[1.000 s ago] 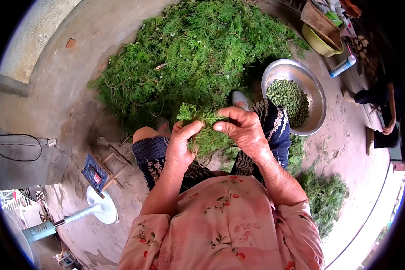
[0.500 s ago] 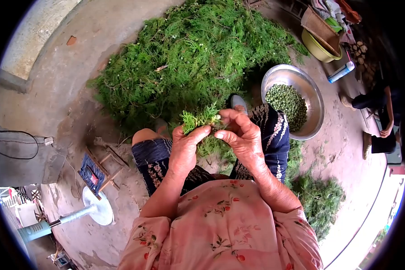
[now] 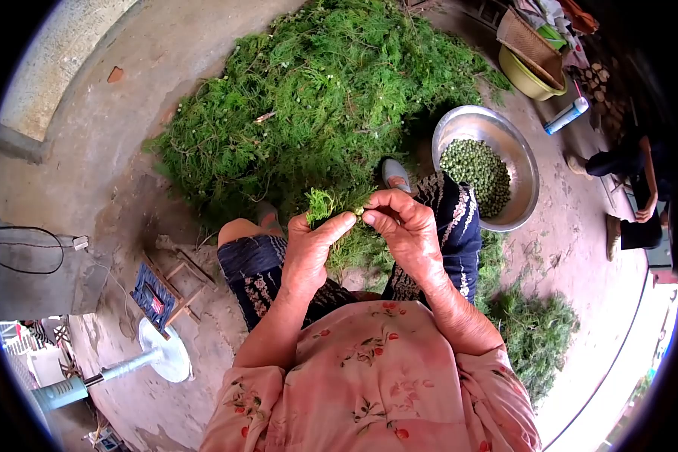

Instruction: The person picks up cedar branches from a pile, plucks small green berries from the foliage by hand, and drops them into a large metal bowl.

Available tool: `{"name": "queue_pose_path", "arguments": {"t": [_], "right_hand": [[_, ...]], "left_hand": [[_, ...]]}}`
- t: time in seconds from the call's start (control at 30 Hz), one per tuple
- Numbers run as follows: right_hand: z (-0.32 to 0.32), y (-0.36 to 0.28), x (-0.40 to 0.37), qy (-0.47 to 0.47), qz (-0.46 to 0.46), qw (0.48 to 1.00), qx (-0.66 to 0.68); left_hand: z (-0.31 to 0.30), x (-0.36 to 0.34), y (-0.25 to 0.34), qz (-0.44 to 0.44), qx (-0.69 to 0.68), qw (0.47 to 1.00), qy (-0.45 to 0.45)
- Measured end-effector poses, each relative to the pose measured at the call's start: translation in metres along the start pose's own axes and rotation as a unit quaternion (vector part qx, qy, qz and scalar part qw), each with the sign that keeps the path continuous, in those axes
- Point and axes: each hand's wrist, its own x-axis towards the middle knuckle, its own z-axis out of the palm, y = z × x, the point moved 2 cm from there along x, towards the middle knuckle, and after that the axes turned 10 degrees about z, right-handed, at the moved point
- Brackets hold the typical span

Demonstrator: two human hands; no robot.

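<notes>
My left hand [image 3: 309,252] is closed on a small leafy evergreen sprig [image 3: 321,205], whose green fronds stick up above the thumb. Thumb and forefinger of my right hand [image 3: 408,237] pinch a small pale-green cone [image 3: 359,212] at the sprig's right end, close to my left thumb tip. Both hands meet above my lap. Beyond them lies a big heap of cut evergreen branches [image 3: 301,98]. To the right of my knee stands a wide metal basin [image 3: 521,173] partly filled with round green cones [image 3: 476,175].
Behind my right side lies a smaller pile of branches [image 3: 531,339]. A small folding stool [image 3: 158,294] and a standing fan [image 3: 139,361] are on the left. At the upper right are a yellow tub [image 3: 523,75], a blue-and-white cylinder [image 3: 567,116] and a seated person [image 3: 640,188].
My right fingers have come in closer to my left thumb and closed on the cone. The sprig has tipped lower in my left hand. The view has shifted slightly.
</notes>
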Motion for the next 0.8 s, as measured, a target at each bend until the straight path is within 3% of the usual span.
{"name": "queue_pose_path", "arguments": {"t": [0.07,0.17,0.23,0.3,0.37,0.43,0.63,0.7,0.77,0.8], "right_hand": [[0.0,-0.001,-0.002,-0.001,0.015,1.0,0.018],[-0.001,-0.007,-0.001,-0.008,-0.056,0.997,-0.058],[0.0,-0.015,-0.004,0.028,-0.027,0.994,-0.1],[-0.003,-0.006,-0.003,0.004,-0.06,0.993,-0.1],[-0.003,-0.004,-0.005,-0.006,-0.024,0.998,-0.066],[-0.005,-0.006,-0.009,-0.018,-0.001,0.999,-0.045],[-0.007,-0.008,-0.013,-0.03,-0.044,0.995,-0.087],[-0.005,-0.006,-0.016,-0.006,0.036,0.999,-0.034],[-0.002,-0.004,-0.019,0.012,0.011,0.998,-0.067],[0.001,0.003,-0.021,0.028,0.055,0.998,0.02]], "left_hand": [[0.001,-0.001,-0.001,-0.002,0.003,1.0,-0.007],[0.002,-0.004,0.001,-0.003,0.016,1.0,-0.01],[0.007,-0.005,0.002,-0.001,0.048,0.999,-0.013],[0.002,-0.006,-0.004,-0.009,0.056,0.998,-0.026],[0.005,-0.007,-0.001,0.044,0.116,0.991,-0.047],[-0.001,-0.008,-0.008,0.047,0.096,0.993,-0.055],[0.004,-0.011,-0.009,0.054,0.096,0.993,-0.044],[0.006,-0.012,-0.011,0.077,0.099,0.992,-0.017],[0.006,-0.012,-0.014,0.078,0.09,0.993,-0.011],[0.006,-0.012,-0.014,0.078,0.081,0.994,-0.004]]}}
